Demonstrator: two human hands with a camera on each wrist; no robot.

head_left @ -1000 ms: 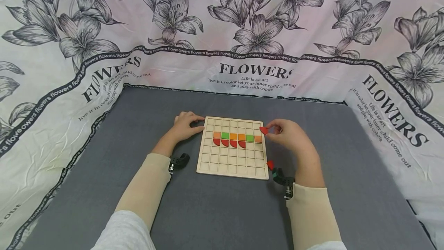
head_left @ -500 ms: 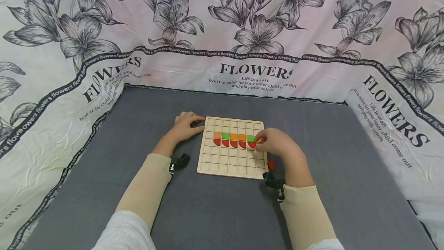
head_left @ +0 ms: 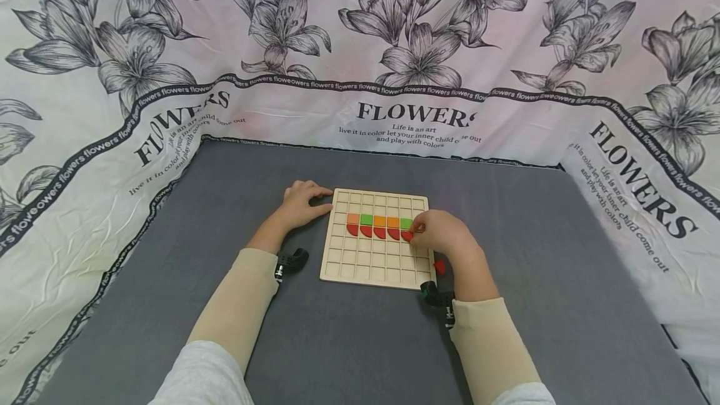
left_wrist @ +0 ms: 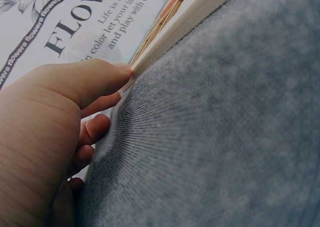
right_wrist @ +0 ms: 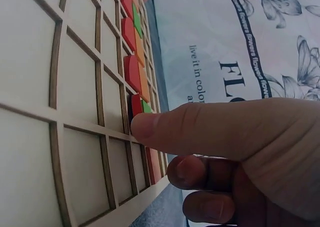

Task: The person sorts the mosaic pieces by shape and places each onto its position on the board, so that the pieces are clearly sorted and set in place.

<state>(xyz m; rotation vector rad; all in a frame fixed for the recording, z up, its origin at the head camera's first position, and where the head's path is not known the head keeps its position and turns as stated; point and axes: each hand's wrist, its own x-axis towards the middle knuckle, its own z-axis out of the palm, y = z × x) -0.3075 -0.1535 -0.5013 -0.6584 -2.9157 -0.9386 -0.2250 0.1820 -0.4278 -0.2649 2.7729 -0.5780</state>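
A light wooden grid board (head_left: 368,270) lies flat, with a row of orange and green squares (head_left: 366,219) across it. Below them runs a row of red quarter-circle pieces (head_left: 380,232). At that row's right end my right hand (head_left: 447,232) pinches another red quarter-circle piece (head_left: 406,235), set in the cell under a green square. The right wrist view has my thumb (right_wrist: 145,126) against this piece (right_wrist: 136,104); the other fingers are curled below. My left hand (head_left: 302,205) touches the board's left edge with thumb and fingertips, its fingers loosely extended.
One loose red piece (head_left: 440,267) lies just off the board's right edge. The dark grey table (head_left: 349,342) is bordered by a flower-printed cloth (head_left: 315,111). Each wrist carries a black camera mount, the left one (head_left: 294,260) and the right one (head_left: 435,295).
My right hand has carried the red quarter-circle piece from beyond the board's right edge leftward into the red row, then shifted slightly there. My left hand stays at the board's edge.
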